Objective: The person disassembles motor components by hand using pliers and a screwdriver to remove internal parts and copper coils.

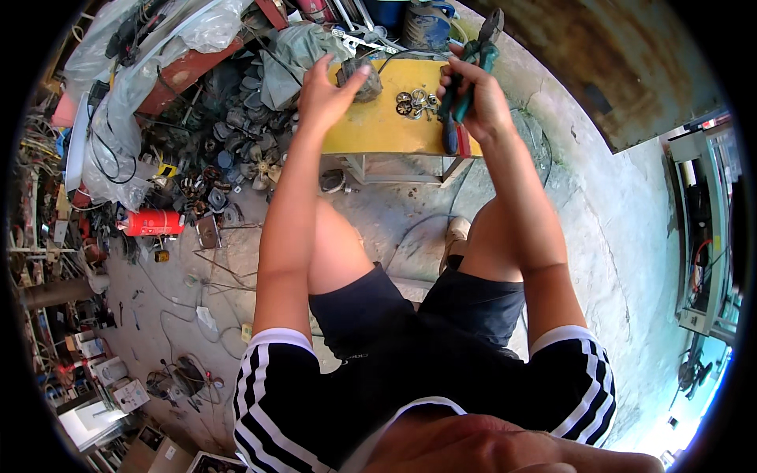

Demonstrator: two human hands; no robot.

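Note:
On a small yellow-topped table (378, 130) lies a dark grey, roughly round metal part (365, 88) with a black cable running from it. My left hand (327, 94) is beside this part, fingers and thumb spread; the thumb overlaps it in view, and I cannot tell whether they touch. My right hand (479, 91) is closed around green-handled pliers (490, 33), their dark jaws pointing up and away. Below that hand, a dark handle (449, 138) and a red piece (464, 143) show at the table's near right edge. Several small rings and metal bits (415, 102) sit mid-table.
A heap of dark metal parts (236, 118) and plastic sheeting (126, 158) crowds the left. A red cylinder (154, 222) lies on the floor there. Loose cables (414, 229) cross the floor. A rusty panel (623, 63) stands far right, a metal-framed unit (706, 236) at right.

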